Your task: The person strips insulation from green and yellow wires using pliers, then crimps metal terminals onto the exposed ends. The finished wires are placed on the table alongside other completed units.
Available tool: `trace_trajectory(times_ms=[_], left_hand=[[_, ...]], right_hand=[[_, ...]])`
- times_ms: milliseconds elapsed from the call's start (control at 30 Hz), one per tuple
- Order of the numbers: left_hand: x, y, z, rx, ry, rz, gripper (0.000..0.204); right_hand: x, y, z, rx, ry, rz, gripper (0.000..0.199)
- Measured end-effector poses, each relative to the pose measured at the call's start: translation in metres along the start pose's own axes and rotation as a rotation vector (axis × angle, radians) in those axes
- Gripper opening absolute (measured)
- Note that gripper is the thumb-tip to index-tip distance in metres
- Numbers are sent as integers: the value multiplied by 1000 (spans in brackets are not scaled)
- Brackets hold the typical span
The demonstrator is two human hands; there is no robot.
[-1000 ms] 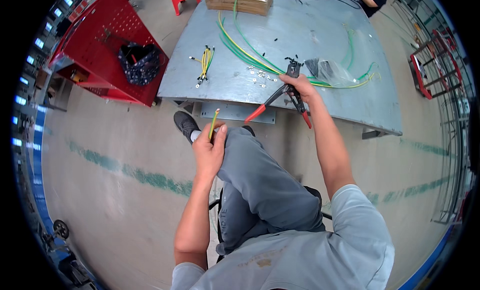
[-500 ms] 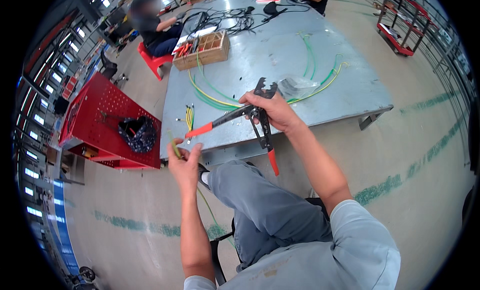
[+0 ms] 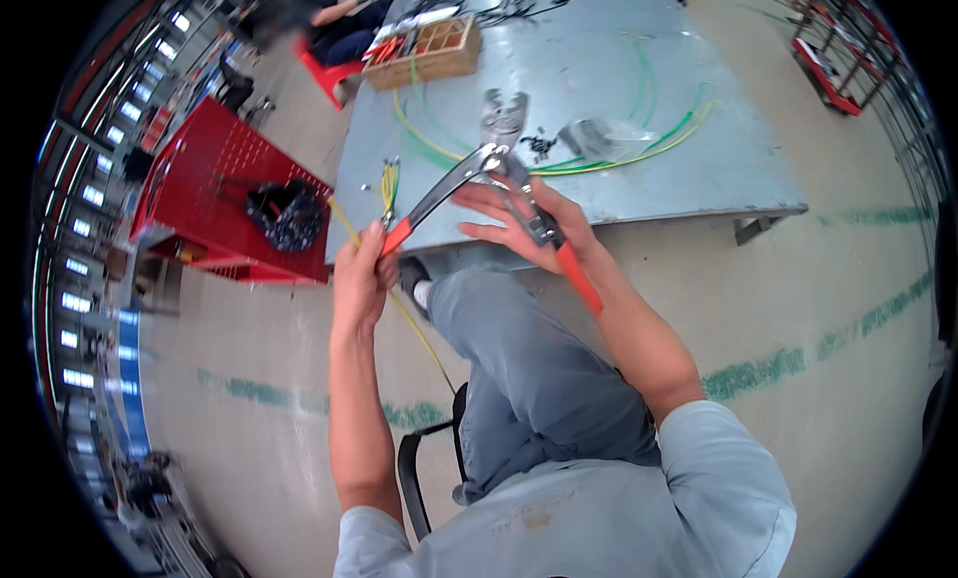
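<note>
Half a second ago the right hand gripped the crimping tool near its pivot; now its fingers are spread, one handle running across the palm. The left hand, which held only the yellow wire, now also has its fingers closed on the other handle's red end. The tool stands centre-frame, handles wide apart, its head over the table; the wire crosses the left hand at left of centre. Motion blurs tool and right fingers; whether the palm presses the handle cannot be told. The wire's lower end disappears by the chair. Faint lettering marks the shirt.
</note>
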State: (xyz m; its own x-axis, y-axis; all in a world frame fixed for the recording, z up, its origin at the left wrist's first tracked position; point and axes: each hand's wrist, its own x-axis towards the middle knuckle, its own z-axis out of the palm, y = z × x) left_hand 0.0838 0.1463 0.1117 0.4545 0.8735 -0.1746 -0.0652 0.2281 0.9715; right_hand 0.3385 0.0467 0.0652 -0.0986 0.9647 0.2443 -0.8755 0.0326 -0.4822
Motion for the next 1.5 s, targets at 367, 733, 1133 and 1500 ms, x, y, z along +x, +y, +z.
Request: trace_trajectory(times_ms=[367, 733, 1133, 1500], left_hand=[[48, -56, 35, 335, -76, -99, 40], [224, -215, -1, 1091, 177, -10, 32], [283, -265, -12, 1157, 57, 82, 24], [282, -278, -16, 1319, 38, 110, 20]], right_hand=[[-18, 21, -30, 289, 166, -278, 75], [-36, 32, -24, 142, 8, 1, 102], [-34, 34, -43, 314, 99, -13, 82], [-31, 23, -27, 143, 185, 112, 71]])
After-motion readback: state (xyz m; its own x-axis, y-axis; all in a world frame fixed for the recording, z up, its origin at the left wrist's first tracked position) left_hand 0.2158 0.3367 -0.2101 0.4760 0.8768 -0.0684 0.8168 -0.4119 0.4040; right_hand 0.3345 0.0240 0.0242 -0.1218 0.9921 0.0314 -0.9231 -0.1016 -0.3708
